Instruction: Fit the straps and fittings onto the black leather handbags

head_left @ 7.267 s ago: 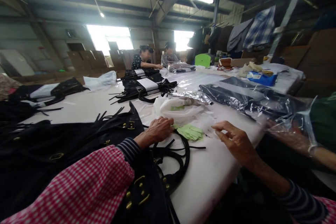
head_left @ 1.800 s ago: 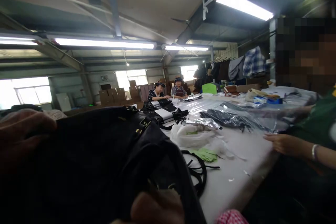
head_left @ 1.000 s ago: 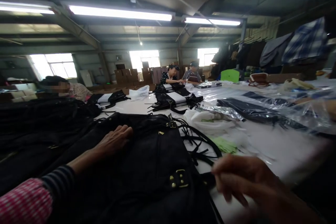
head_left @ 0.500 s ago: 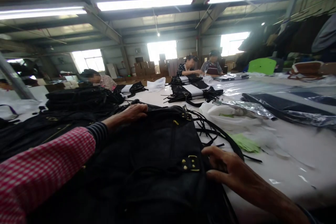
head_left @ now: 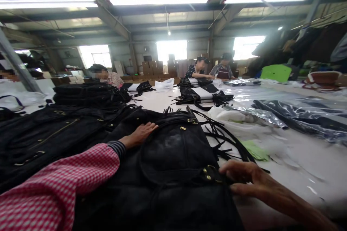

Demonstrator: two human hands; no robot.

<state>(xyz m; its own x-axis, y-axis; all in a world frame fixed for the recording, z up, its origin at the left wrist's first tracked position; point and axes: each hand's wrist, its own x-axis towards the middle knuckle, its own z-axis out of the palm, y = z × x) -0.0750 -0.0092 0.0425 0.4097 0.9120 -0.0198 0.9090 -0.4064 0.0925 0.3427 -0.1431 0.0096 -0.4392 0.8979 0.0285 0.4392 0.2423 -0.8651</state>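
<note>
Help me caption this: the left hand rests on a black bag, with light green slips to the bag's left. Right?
Not quite: the head view shows the light green slips to the right of the black bag. The left hand rests on that bag.

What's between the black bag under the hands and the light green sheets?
In the head view, a curved black handle and thin black cords lie between the bag and the green sheets.
</note>
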